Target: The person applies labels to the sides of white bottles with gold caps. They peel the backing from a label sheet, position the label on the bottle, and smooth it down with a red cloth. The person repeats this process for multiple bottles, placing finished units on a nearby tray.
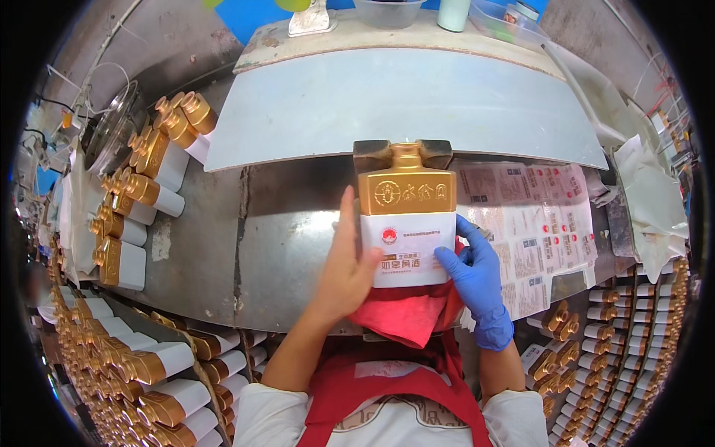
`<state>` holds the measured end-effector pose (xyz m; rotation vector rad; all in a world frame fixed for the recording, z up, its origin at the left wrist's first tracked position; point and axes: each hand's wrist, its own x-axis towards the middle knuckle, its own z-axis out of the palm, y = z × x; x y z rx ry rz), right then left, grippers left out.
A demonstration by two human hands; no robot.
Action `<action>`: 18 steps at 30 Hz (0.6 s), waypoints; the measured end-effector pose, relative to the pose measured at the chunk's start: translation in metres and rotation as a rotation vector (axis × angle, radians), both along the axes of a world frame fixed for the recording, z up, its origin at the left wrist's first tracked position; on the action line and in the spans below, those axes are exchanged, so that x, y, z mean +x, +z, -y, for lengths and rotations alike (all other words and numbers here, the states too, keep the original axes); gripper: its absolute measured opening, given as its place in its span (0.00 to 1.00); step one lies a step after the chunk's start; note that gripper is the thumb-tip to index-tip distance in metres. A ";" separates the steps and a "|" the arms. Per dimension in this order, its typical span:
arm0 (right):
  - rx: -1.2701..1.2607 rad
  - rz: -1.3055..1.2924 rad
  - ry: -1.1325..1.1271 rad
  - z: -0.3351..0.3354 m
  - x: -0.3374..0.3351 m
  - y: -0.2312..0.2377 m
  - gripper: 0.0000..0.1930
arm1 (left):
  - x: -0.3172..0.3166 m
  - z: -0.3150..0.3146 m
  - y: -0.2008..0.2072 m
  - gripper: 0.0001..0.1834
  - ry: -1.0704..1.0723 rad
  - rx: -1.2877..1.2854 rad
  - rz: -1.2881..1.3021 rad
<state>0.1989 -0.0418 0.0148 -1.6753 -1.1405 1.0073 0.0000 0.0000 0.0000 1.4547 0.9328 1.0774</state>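
A flat, flask-shaped bottle [407,231] with a gold top and a white lower half lies in front of me, its printed front facing up and its neck pointing away. My bare left hand [346,264] holds its left side, thumb over the lower front edge and fingers stretched along the side. My right hand [474,272], in a blue glove, grips the lower right side with the thumb on the front. The bottle's neck lies between two dark blocks of a rest [372,154]. Below the bottle's base is a red cloth [402,316].
Sheets of printed labels [532,231] lie right of the bottle on the metal table [287,246]. A pale blue board [410,104] spans the back. Several similar bottles [123,261] stand at the left, and many more [160,361] fill both lower sides. Plastic sheeting [644,201] hangs at right.
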 end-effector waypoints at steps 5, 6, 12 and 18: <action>-0.010 -0.018 -0.044 0.001 -0.010 -0.001 0.33 | -0.002 -0.002 0.006 0.46 -0.085 0.108 -0.156; -0.016 -0.018 -0.044 0.000 -0.010 0.000 0.33 | -0.003 -0.003 0.005 0.46 -0.094 0.107 -0.160; 0.010 -0.024 -0.055 0.002 -0.010 0.001 0.34 | -0.005 -0.004 0.008 0.44 -0.136 0.085 -0.203; -0.015 0.004 -0.022 0.003 -0.015 0.005 0.36 | -0.014 -0.007 0.005 0.43 -0.158 0.142 -0.254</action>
